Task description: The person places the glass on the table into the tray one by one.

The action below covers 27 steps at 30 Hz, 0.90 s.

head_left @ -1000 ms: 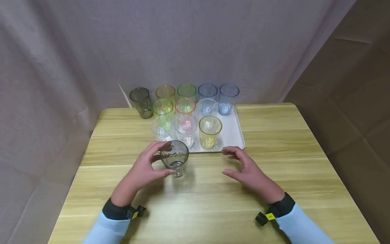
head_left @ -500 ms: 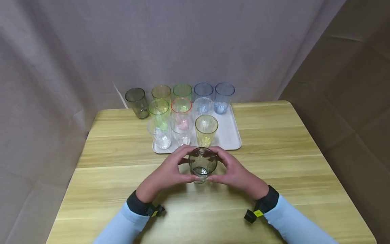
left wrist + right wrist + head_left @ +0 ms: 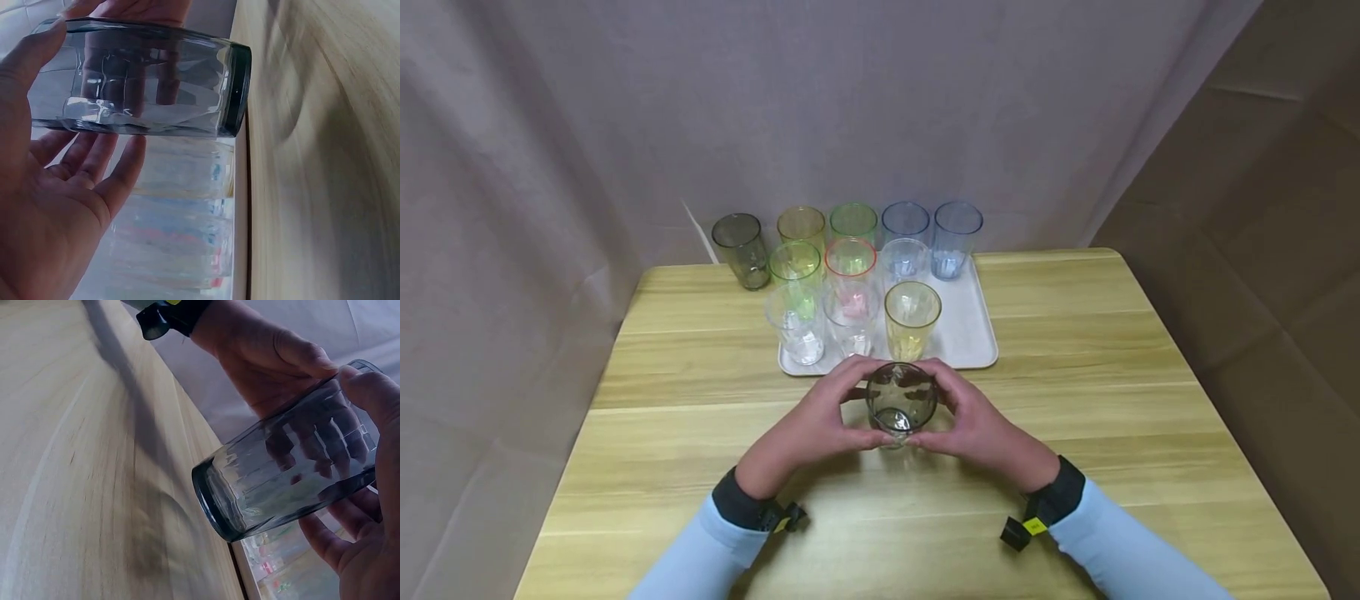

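Note:
A grey tinted drinking glass [image 3: 901, 398] is held upright between both hands, in front of the tray. My left hand [image 3: 820, 415] grips its left side near the rim, thumb toward me and fingers round the far side. On the other side my right hand [image 3: 981, 417] grips it the same way, the two thumbs almost meeting. In the left wrist view the glass [image 3: 150, 78] has its thick dark base off the tabletop. The right wrist view also shows the glass base apart from the wood, with fingers visible through the wall.
Behind the hands, a white tray [image 3: 973, 329] bears several glasses in yellow, green, blue, clear and red-rimmed kinds. A yellow glass [image 3: 912, 321] stands closest to the hands. Another grey glass [image 3: 742, 250] stands left of the tray, near the curtain [image 3: 880, 108].
My left hand has brought the grey glass rightward to the middle. My right hand has come in from the right and taken hold of it. Over the last half second both stay nearly still.

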### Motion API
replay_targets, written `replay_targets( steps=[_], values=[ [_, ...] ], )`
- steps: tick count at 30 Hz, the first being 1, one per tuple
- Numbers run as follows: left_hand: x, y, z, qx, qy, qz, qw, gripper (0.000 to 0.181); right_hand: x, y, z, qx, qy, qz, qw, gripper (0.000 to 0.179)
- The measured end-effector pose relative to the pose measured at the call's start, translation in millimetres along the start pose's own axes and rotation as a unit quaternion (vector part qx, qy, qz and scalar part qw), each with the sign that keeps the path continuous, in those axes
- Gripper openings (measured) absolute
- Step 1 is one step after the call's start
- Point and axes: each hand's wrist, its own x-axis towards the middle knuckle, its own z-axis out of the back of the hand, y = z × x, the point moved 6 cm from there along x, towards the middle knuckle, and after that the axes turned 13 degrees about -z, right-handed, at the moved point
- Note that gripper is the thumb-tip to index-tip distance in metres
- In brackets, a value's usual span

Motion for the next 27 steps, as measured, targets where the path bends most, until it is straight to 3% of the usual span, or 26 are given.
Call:
replay_targets(
  steps=[6,9,14,20,23,27],
  values=[
    [-10.4,4.0,7.1,0.071,0.030,0.007,0.9970,0.089,-6.0,-28,10,-0.030,-0.030,-0.024,0.9988,0.087],
    [-24.0,8.4,19.5,0.125,0.034,0.045,0.9906,0.090,-12.3,-37,20,-0.029,-0.044,-0.045,0.9976,0.086],
    [-54.7,17.3,45.8,0.196,0.033,0.121,0.9725,0.091,-25.5,-46,37,-0.027,-0.070,-0.069,0.9947,0.082],
    [-89.0,26.0,72.9,0.228,0.018,0.190,0.9548,0.091,-42.8,-57,56,-0.035,-0.111,-0.099,0.9883,0.084],
    [-99.0,28.6,82.0,0.231,0.011,0.210,0.9498,0.091,-47.0,-58,64,-0.031,-0.122,-0.101,0.9869,0.085],
    [-103.5,31.6,87.2,0.232,0.007,0.212,0.9494,0.091,-45.5,-59,74,-0.031,-0.129,-0.097,0.9863,0.084]
  ],
)
